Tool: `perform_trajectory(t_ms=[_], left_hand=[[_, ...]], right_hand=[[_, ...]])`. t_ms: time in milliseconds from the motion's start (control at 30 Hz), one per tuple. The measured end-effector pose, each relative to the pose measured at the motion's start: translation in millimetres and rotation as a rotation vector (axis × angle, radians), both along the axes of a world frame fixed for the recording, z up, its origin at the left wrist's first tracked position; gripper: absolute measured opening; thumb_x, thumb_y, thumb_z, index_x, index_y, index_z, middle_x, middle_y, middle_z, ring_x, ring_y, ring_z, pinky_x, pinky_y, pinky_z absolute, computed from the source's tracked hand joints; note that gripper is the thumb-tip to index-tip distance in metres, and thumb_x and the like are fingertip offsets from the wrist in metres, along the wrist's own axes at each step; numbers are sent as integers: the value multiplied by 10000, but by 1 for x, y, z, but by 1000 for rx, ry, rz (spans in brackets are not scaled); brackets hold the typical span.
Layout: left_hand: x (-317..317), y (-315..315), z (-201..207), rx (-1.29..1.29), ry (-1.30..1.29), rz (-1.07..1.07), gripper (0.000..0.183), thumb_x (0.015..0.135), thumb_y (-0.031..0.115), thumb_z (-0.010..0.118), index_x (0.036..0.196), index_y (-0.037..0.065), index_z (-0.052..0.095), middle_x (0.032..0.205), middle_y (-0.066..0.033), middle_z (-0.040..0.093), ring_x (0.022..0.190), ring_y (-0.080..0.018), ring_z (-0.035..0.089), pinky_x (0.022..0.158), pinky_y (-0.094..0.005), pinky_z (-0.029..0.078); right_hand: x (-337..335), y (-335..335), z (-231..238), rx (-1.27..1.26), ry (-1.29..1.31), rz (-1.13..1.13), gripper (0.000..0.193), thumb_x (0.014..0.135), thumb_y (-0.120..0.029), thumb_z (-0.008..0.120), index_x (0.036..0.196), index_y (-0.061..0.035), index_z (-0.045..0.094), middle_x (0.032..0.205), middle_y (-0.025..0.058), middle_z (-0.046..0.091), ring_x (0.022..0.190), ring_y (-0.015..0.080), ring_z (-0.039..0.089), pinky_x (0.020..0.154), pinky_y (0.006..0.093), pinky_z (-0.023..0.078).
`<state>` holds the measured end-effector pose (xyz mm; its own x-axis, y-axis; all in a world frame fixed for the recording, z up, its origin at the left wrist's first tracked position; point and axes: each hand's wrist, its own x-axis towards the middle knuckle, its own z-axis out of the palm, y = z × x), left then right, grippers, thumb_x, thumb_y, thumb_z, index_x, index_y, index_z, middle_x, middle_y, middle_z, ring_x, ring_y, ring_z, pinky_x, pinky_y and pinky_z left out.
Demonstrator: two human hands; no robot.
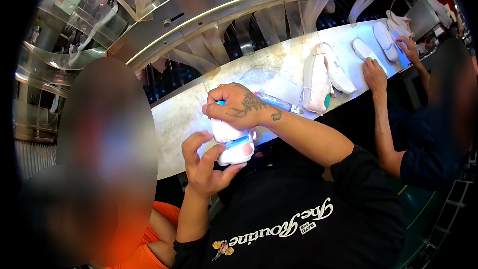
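A white shoe lies at the near edge of the pale worktop, lit brightly, with a bluish opening. My left hand is curled along the shoe's near left side, its thumb tip at the near end. My tattooed right hand is closed like a fist over the shoe's far part. A small bit of blue shows between its thumb and fingers; what it grips is mostly hidden. Just beyond my right wrist lies a slim, clear bluish tool with a pink end and a metal-looking tip.
Right of the tool rest two white shoes, one with a green patch, the other beside it. A co-worker's hands handle more white shoes farther right. A metal machine housing with clear hanging strips runs behind the worktop. A person in orange is close on my left.
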<state>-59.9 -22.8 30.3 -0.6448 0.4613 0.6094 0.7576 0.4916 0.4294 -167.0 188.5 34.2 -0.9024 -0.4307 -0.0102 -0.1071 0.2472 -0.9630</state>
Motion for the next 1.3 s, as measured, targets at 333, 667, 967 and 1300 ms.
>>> perform_trajectory(t_ms=[333, 667, 967, 1300], left_hand=[[-52, 8, -19, 266, -160, -154, 662, 795, 500, 953, 1137, 22, 650, 1587, -335, 534, 1547, -545, 435, 1209, -591, 451], [-51, 14, -20, 234, -224, -274, 694, 770, 500, 962, 1144, 43, 598, 1745, -384, 243, 1598, -521, 361, 1275, -571, 361], [-44, 15, -12, 182, -186, -214, 720, 700, 451, 1007, 1099, 71, 544, 1595, -372, 512, 1545, -502, 461, 1233, -550, 441], [-32, 27, -13, 284, -129, -218, 678, 726, 319, 1034, 1070, 35, 524, 1424, -331, 671, 1369, -506, 643, 1110, -523, 564]], right_hand=[[61, 48, -5, -172, 690, 40, 659, 814, -214, 816, 1381, 31, 588, 1478, 297, 536, 1369, 480, 567, 1143, 493, 496], [63, 50, 5, 25, 701, 109, 535, 747, -108, 943, 1126, -19, 577, 1657, 339, 412, 1558, 558, 399, 1213, 567, 464], [76, 45, 21, 132, 799, 17, 449, 797, -204, 924, 996, 12, 585, 1504, 341, 545, 1304, 518, 619, 1074, 531, 548], [94, 50, 18, 164, 764, -46, 459, 758, -145, 951, 1023, 21, 615, 1405, 285, 649, 1023, 365, 693, 821, 396, 602]])
